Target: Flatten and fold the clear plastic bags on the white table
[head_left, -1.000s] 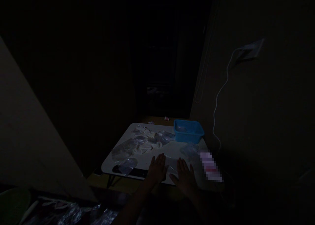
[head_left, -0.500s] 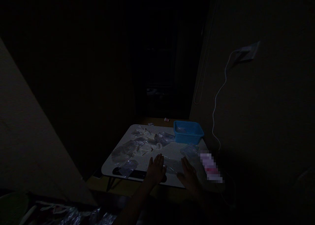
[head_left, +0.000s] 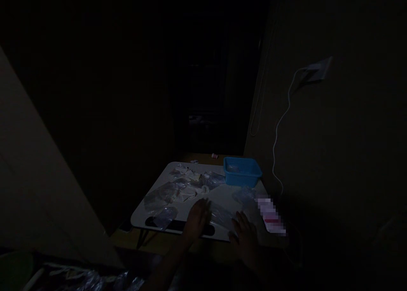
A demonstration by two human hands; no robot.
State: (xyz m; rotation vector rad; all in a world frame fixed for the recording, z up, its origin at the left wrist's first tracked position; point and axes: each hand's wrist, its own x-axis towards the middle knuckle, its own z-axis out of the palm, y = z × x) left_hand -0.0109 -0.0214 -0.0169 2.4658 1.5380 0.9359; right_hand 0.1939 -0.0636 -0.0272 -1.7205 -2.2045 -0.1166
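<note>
A clear plastic bag (head_left: 221, 216) lies near the front edge of the small white folding table (head_left: 219, 192), between my two hands. My left hand (head_left: 197, 219) is at its left end, fingers stretched and a little bent, their tips touching or very near the plastic. On the other side my right hand (head_left: 244, 235) rests palm down with its fingers spread, by the bag's right end. Both hands look open. Dim light hides the finer contact between fingers and plastic.
Crumpled clear bags and pale wrappings (head_left: 184, 192) cover the table's left half. A blue plastic basin (head_left: 242, 172) stands at the back right, with another clear bag (head_left: 244, 194) before it. A blurred-out pink-white item (head_left: 271, 216) lies at the right edge. A white cord (head_left: 276, 142) hangs along the wall.
My left hand has tilted and its fingers have bent slightly. My right hand has shifted a little down and spread its fingers. The bag between them looks more raised and wrinkled.
</note>
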